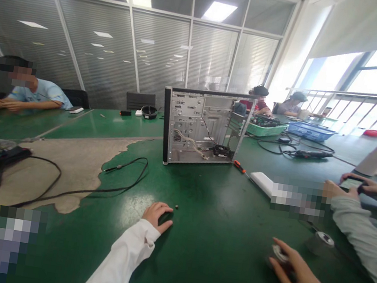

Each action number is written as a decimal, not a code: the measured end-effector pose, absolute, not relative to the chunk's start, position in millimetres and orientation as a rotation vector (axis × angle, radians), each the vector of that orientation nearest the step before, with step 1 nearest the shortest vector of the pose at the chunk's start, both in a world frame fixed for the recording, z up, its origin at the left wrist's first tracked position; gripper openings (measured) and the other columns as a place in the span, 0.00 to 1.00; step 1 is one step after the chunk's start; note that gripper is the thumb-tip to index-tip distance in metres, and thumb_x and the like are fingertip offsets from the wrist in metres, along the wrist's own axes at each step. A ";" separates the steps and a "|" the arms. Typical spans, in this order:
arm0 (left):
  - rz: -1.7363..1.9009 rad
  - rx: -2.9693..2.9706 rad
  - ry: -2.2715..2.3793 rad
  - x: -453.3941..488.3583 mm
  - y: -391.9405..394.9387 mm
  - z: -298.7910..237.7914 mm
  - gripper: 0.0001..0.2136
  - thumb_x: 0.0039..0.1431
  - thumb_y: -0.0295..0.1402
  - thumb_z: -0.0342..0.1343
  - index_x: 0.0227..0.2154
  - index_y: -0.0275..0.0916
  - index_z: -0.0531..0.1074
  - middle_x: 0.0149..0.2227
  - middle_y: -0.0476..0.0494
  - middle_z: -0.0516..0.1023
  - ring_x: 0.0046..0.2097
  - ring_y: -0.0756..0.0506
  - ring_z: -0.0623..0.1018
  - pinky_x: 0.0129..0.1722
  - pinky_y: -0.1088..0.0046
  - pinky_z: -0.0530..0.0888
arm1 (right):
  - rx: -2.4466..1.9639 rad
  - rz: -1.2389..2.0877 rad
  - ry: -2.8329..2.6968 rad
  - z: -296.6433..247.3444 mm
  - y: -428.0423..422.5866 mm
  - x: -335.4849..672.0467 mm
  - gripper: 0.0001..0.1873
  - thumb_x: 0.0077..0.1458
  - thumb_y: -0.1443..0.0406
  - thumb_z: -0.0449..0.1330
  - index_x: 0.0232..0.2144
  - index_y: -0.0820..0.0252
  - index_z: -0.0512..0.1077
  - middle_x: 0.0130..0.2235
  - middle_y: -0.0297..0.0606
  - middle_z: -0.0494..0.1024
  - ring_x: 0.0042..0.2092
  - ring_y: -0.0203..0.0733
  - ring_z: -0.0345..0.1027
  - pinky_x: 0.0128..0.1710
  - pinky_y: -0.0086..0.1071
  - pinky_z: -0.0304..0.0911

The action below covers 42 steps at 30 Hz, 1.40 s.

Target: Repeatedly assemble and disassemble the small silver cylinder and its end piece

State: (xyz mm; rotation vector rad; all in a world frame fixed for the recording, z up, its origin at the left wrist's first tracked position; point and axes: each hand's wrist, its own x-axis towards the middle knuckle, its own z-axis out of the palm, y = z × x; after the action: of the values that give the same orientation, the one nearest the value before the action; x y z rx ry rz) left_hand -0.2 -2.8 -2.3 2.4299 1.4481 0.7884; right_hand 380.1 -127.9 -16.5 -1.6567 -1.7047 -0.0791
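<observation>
My left hand (156,216), in a white sleeve, rests low over the green table with thumb and fingers apart. Just beyond its fingertips lies a tiny metal piece (176,206), too small to name. Nearer the right side, my right hand (307,282) has thumb and fingers around a small round object with a pale metallic top (280,253); its lower part is hidden. A short round tin-like object (322,243) stands beyond that hand. Further off, an opened computer case (204,129) stands upright, showing cables and a black fan inside.
An orange-handled screwdriver (239,166) lies beside the case near a white power strip (262,183). A black cable (96,190) crosses the left side. Green (266,130) and blue baskets (312,130) stand behind. A co-worker's grey sleeve (359,228) reaches in from the right; other people sit around.
</observation>
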 end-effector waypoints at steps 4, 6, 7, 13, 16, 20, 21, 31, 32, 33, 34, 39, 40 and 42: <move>0.787 2.427 1.457 -0.8 -0.9 -3.6 0.13 0.43 0.37 0.52 0.34 0.41 0.69 0.37 0.44 0.71 0.42 0.44 0.69 0.40 0.65 0.65 | -1.885 -0.326 -1.517 -39.8 -143.7 463.3 0.34 0.43 0.48 0.46 0.50 0.56 0.52 0.40 0.50 0.66 0.38 0.51 0.64 0.36 0.43 0.60; 0.793 2.428 1.450 -1.3 0.0 -4.7 0.13 0.43 0.37 0.51 0.34 0.41 0.69 0.37 0.44 0.71 0.42 0.44 0.69 0.40 0.65 0.66 | -1.942 -0.406 -1.478 -48.5 -143.8 491.7 0.36 0.44 0.48 0.46 0.53 0.60 0.49 0.39 0.55 0.65 0.38 0.53 0.63 0.36 0.44 0.59; 0.800 2.430 1.442 -1.5 0.4 -5.3 0.13 0.43 0.37 0.51 0.34 0.41 0.69 0.37 0.44 0.71 0.41 0.44 0.69 0.40 0.65 0.66 | -1.959 -0.438 -1.465 -51.1 -142.1 501.2 0.37 0.44 0.49 0.45 0.53 0.62 0.47 0.40 0.57 0.64 0.39 0.54 0.63 0.36 0.45 0.58; 0.854 2.451 1.413 -2.9 1.4 -8.8 0.13 0.44 0.37 0.50 0.33 0.40 0.69 0.36 0.43 0.71 0.40 0.44 0.69 0.39 0.65 0.66 | -1.904 -0.764 -1.412 -31.7 -128.2 490.9 0.40 0.45 0.51 0.46 0.54 0.69 0.42 0.44 0.61 0.60 0.45 0.59 0.57 0.35 0.47 0.56; 0.861 2.463 1.405 -3.3 2.3 -11.0 0.12 0.44 0.37 0.50 0.33 0.40 0.69 0.35 0.43 0.71 0.39 0.44 0.69 0.39 0.65 0.66 | -1.828 -0.928 -1.307 -6.4 -126.6 450.6 0.37 0.42 0.55 0.53 0.53 0.63 0.48 0.47 0.55 0.60 0.48 0.61 0.53 0.40 0.51 0.52; 0.888 2.466 1.392 -3.9 4.0 -13.6 0.13 0.44 0.36 0.50 0.34 0.40 0.69 0.35 0.43 0.71 0.39 0.44 0.69 0.39 0.65 0.66 | -1.424 -0.676 -1.867 25.3 -115.4 368.7 0.25 0.46 0.63 0.51 0.49 0.55 0.55 0.47 0.43 0.61 0.46 0.47 0.58 0.43 0.41 0.56; 0.900 2.465 1.390 -4.3 4.5 -13.7 0.12 0.44 0.36 0.50 0.34 0.40 0.69 0.35 0.43 0.71 0.39 0.44 0.69 0.39 0.65 0.66 | -1.366 -0.525 -2.024 30.6 -108.9 345.1 0.22 0.48 0.65 0.49 0.48 0.57 0.56 0.48 0.43 0.60 0.46 0.43 0.58 0.44 0.37 0.58; 0.932 2.438 1.368 -7.3 6.2 -8.7 0.11 0.45 0.33 0.49 0.33 0.37 0.68 0.34 0.43 0.71 0.39 0.45 0.70 0.40 0.67 0.66 | -1.043 -0.203 -2.544 7.5 1.0 182.8 0.20 0.51 0.70 0.46 0.48 0.55 0.56 0.48 0.42 0.61 0.47 0.41 0.54 0.41 0.34 0.58; 0.948 2.430 1.377 -7.0 6.2 -9.5 0.11 0.44 0.32 0.49 0.33 0.37 0.68 0.34 0.43 0.71 0.38 0.45 0.70 0.40 0.67 0.66 | -0.986 -0.198 -2.537 3.8 6.7 177.4 0.18 0.52 0.70 0.45 0.47 0.56 0.59 0.45 0.41 0.64 0.45 0.39 0.56 0.41 0.32 0.58; 0.950 2.428 1.375 -6.6 6.2 -10.2 0.10 0.44 0.32 0.49 0.32 0.38 0.68 0.33 0.44 0.71 0.38 0.45 0.70 0.39 0.67 0.66 | -0.939 -0.195 -2.524 1.2 10.0 173.9 0.16 0.52 0.70 0.44 0.44 0.58 0.62 0.42 0.40 0.66 0.43 0.37 0.57 0.41 0.30 0.58; 0.957 2.423 1.375 -6.2 6.2 -10.9 0.10 0.44 0.32 0.50 0.32 0.38 0.68 0.33 0.44 0.71 0.38 0.45 0.70 0.39 0.67 0.66 | -0.903 -0.196 -2.510 -0.4 10.8 172.1 0.15 0.53 0.70 0.44 0.41 0.59 0.64 0.39 0.39 0.68 0.41 0.36 0.58 0.40 0.29 0.59; 0.999 2.392 1.377 -5.4 5.0 -10.9 0.11 0.44 0.32 0.49 0.32 0.37 0.68 0.33 0.43 0.71 0.37 0.46 0.70 0.39 0.67 0.66 | -0.835 -0.283 -2.486 6.9 -11.1 190.7 0.15 0.53 0.71 0.42 0.29 0.60 0.68 0.31 0.37 0.70 0.34 0.34 0.60 0.33 0.26 0.60; 1.004 2.386 1.378 -5.4 4.8 -10.5 0.11 0.44 0.33 0.49 0.32 0.37 0.68 0.33 0.43 0.71 0.37 0.46 0.70 0.39 0.67 0.66 | -0.834 -0.307 -2.483 10.9 -18.2 201.5 0.15 0.53 0.71 0.42 0.29 0.60 0.68 0.30 0.37 0.70 0.33 0.33 0.60 0.32 0.26 0.60; 1.008 2.377 1.379 -5.4 4.5 -10.0 0.11 0.44 0.33 0.49 0.32 0.37 0.68 0.33 0.43 0.71 0.37 0.46 0.70 0.38 0.67 0.66 | -0.867 -0.366 -2.451 20.1 -33.3 233.7 0.15 0.53 0.72 0.42 0.30 0.60 0.68 0.31 0.38 0.70 0.33 0.33 0.61 0.33 0.26 0.60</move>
State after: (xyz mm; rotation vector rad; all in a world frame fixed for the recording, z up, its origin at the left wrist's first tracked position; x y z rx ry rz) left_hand -5.4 4.5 -10.0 2.3769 1.3789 1.0083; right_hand 233.7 -33.3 20.1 -0.8668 -2.4509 -0.3657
